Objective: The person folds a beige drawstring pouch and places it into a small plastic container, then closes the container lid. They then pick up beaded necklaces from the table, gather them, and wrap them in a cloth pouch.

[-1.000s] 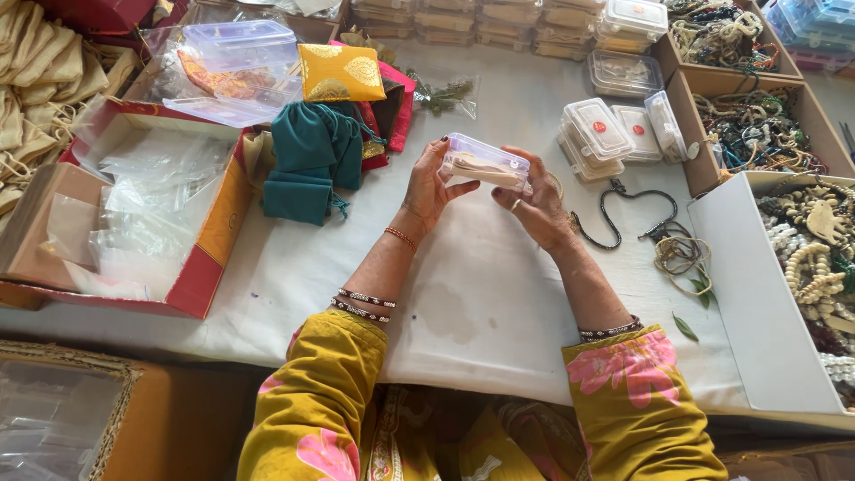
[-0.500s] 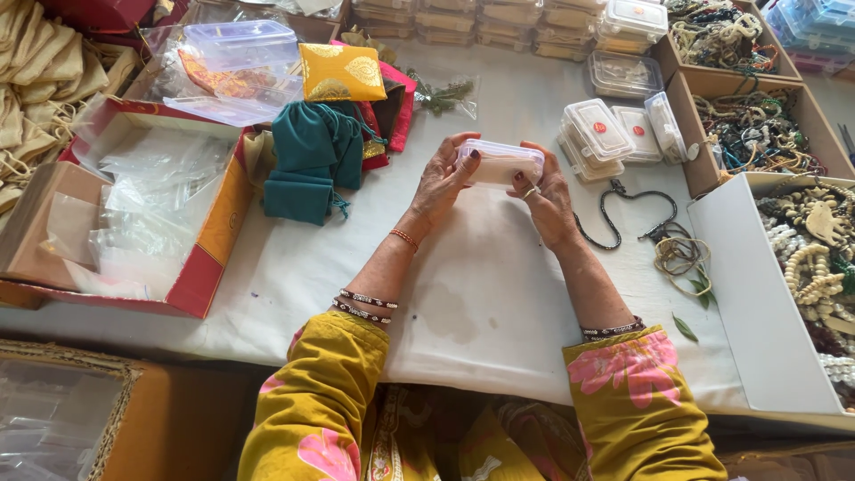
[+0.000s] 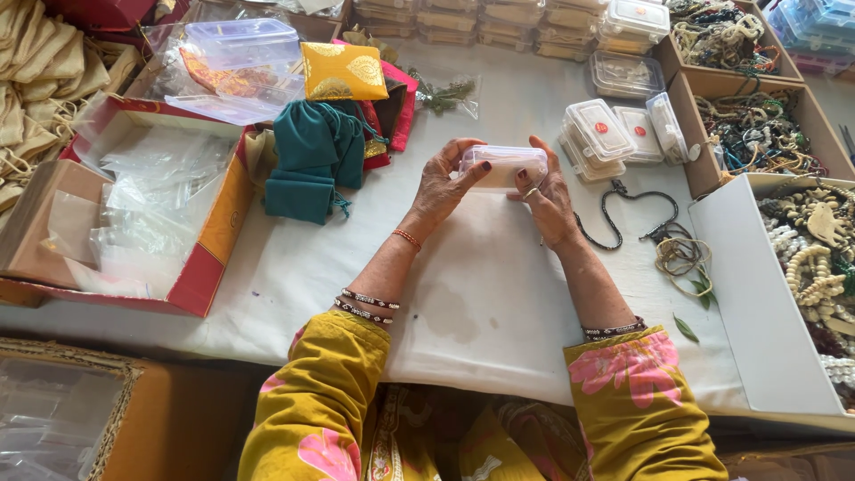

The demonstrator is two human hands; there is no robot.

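A: Head view: what did the hands hold?

B: The left hand [image 3: 441, 187] and right hand [image 3: 548, 200] had their fingers [image 3: 463, 153] closed around a small clear plastic box [image 3: 501, 167], lifted above the white-covered desk [image 3: 481, 294], apparently for pressing its lid.

A: Beyond?

B: A teal cloth pouch [image 3: 307, 160], stacked plastic boxes [image 3: 601, 134], cardboard trays of beads [image 3: 757, 134].

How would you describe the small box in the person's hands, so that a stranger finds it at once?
Start at the white cloth covering the table, and go to its middle. There the left hand and right hand hold a small clear plastic box between them. Unlike the similar boxes stacked to the right, it is lifted off the cloth.
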